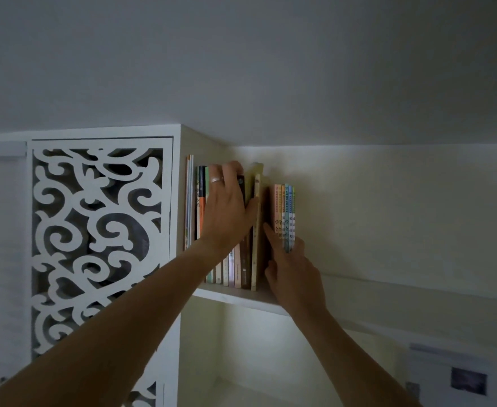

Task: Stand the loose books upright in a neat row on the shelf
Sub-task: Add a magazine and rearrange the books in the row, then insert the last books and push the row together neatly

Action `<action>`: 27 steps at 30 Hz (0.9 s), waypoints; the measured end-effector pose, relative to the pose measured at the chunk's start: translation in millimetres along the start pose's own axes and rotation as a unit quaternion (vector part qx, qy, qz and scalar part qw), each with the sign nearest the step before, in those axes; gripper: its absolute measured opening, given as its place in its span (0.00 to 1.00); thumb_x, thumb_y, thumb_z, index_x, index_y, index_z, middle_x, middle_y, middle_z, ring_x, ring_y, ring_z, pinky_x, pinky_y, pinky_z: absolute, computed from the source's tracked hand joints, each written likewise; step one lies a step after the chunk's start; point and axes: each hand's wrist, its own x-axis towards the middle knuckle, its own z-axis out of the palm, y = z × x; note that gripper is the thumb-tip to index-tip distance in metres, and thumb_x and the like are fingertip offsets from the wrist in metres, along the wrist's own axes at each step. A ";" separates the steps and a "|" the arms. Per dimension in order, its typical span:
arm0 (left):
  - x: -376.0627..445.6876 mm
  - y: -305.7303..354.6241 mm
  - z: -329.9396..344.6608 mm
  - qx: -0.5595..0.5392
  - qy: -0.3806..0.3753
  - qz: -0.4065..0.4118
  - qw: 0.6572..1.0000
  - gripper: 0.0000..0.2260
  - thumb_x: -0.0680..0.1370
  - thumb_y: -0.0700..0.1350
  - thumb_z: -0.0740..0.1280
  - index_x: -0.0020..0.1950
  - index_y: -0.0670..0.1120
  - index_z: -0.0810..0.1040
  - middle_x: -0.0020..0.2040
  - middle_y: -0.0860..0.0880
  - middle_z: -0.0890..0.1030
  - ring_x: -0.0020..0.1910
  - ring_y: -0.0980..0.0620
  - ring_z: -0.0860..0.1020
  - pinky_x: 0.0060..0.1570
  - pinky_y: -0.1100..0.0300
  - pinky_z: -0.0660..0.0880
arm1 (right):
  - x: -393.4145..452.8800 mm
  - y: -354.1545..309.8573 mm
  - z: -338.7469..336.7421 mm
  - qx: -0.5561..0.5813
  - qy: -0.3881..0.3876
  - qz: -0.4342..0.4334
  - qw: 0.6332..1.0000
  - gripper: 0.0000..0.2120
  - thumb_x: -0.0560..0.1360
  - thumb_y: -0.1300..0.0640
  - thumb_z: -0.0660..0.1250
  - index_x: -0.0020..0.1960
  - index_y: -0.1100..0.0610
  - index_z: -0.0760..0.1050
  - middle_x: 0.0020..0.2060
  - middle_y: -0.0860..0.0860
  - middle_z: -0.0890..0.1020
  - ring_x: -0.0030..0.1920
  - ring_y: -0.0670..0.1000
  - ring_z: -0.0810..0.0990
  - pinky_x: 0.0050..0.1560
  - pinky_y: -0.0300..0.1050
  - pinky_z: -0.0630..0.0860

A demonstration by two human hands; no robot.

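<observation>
On a high white shelf (pixel 241 298), the left hand (pixel 226 210) presses flat against the left row of upright books (pixel 238 268) while the right hand (pixel 292 271) clasps a small pastel book bundle (pixel 284 212), best slid left, kept vertical, closing the gap.

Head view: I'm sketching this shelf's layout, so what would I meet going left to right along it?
Carved lattice panel → tall thin books against the cabinet side → left hand on the main row of books → right hand → small pastel books → bare shelf.
</observation>
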 end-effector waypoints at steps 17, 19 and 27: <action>-74.7 34.9 -24.5 -0.060 -0.011 -0.153 0.986 0.13 0.86 0.51 0.57 0.69 0.51 0.73 0.42 0.54 0.82 0.37 0.56 0.83 0.38 0.59 0.83 | 1.9 0.1 2.0 -0.010 -0.009 0.015 1.000 0.31 0.80 0.33 0.56 0.79 0.36 0.49 0.68 0.56 0.65 0.50 0.54 0.82 0.47 0.45 0.82; -76.7 47.4 -36.7 -0.066 0.014 -0.163 0.984 0.17 0.86 0.53 0.55 0.74 0.51 0.71 0.37 0.55 0.80 0.34 0.60 0.81 0.34 0.65 0.80 | 1.9 -0.9 2.9 -0.023 -0.027 0.023 0.999 0.32 0.80 0.34 0.57 0.80 0.37 0.47 0.69 0.56 0.63 0.49 0.53 0.82 0.47 0.44 0.82; -84.4 83.5 -83.2 -0.075 0.123 -0.149 0.978 0.19 0.84 0.50 0.58 0.75 0.51 0.69 0.39 0.58 0.78 0.32 0.60 0.75 0.30 0.68 0.70 | -2.9 -0.6 3.1 -0.009 0.015 0.021 1.000 0.35 0.80 0.46 0.67 0.81 0.38 0.52 0.69 0.57 0.67 0.48 0.53 0.82 0.45 0.45 0.83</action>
